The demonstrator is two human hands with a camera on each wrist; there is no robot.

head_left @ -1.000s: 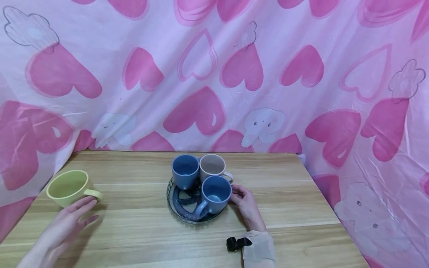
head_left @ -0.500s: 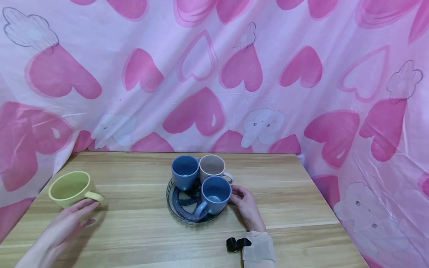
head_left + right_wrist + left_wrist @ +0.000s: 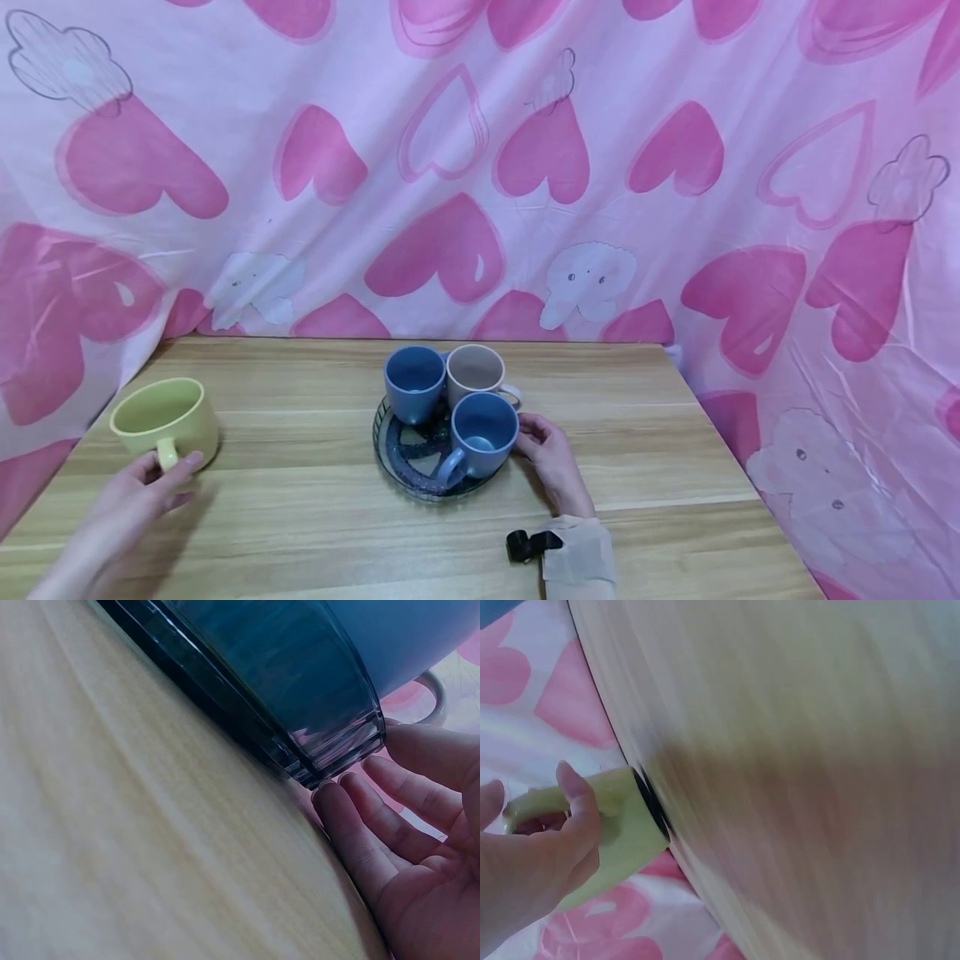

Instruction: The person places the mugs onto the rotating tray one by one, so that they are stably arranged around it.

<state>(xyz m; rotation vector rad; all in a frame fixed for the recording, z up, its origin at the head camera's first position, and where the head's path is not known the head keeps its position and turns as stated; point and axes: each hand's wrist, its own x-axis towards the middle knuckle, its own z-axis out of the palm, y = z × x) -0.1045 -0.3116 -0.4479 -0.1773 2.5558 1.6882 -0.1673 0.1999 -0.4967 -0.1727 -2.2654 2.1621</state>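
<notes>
**Yellow mug held by its handle, three mugs already on the tray**

The yellow mug (image 3: 165,421) is stood on the tabletop (image 3: 315,517), well to the left of the dark glass tray (image 3: 408,479). Its handle is pinched by the left hand (image 3: 138,500), thumb and fingers (image 3: 577,802) curled round it. On the tray three mugs are seen upright and touching: a blue mug (image 3: 414,383) at the back, a beige mug (image 3: 476,372) beside it and a second blue mug (image 3: 483,433) at the front. The tray's right rim is touched by the relaxed, straight fingers (image 3: 360,825) of the right hand (image 3: 551,458). By judgement, three mugs are placed and the yellow one is left, with free room at the tray's front left. The tabletop is of light wood grain; behind the tray a pink heart-printed cloth (image 3: 480,167) is hung.
</notes>
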